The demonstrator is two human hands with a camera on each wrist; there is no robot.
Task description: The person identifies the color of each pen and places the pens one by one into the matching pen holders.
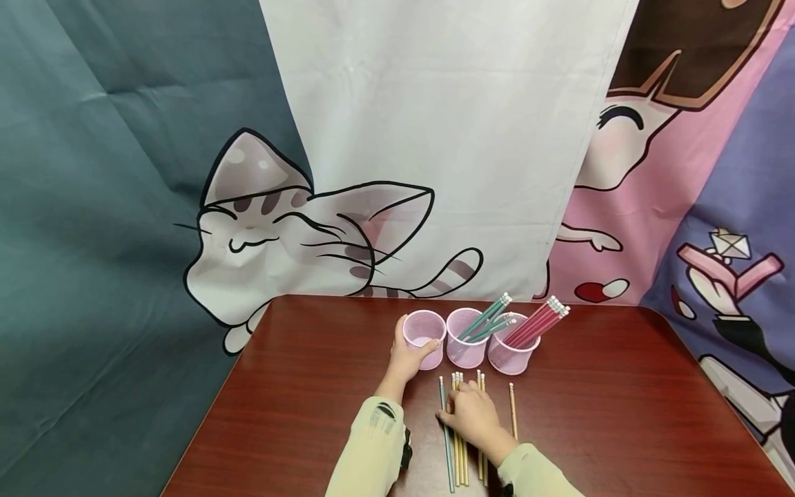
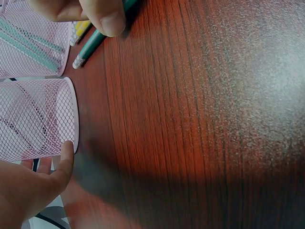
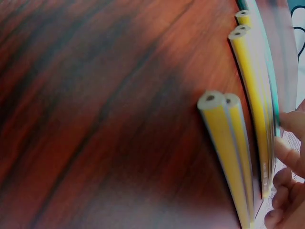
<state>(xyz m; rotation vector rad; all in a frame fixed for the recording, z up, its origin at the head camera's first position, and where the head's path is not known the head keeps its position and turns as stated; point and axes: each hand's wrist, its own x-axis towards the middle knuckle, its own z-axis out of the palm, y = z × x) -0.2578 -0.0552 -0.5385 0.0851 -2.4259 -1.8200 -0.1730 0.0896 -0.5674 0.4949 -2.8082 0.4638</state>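
Note:
In the head view, my left hand [image 1: 406, 355] grips a pink mesh pen cup [image 1: 425, 345], the thumb over its rim and the fingers round its far side. I see no pencils in that cup. My right hand [image 1: 474, 412] is low over a row of pencils on the table, its fingers bent. Its thumb and a finger pinch a green pencil [image 1: 448, 455], which lies leftmost in the row. Several yellow pencils [image 1: 461, 462] lie beside it, partly under the hand. The right wrist view shows the yellow pencils' [image 3: 245, 71] blunt ends and the fingertips [image 3: 286, 148] at the green one.
A middle pink mesh cup [image 1: 466, 355] holds several green pencils [image 1: 484, 321]. To its right, another pink mesh cup [image 1: 511, 360] holds several dark pink pencils [image 1: 535, 326]. One yellow pencil [image 1: 513, 411] lies apart on the right of the brown table [image 1: 298, 400]. A printed cloth [image 1: 459, 138] hangs behind.

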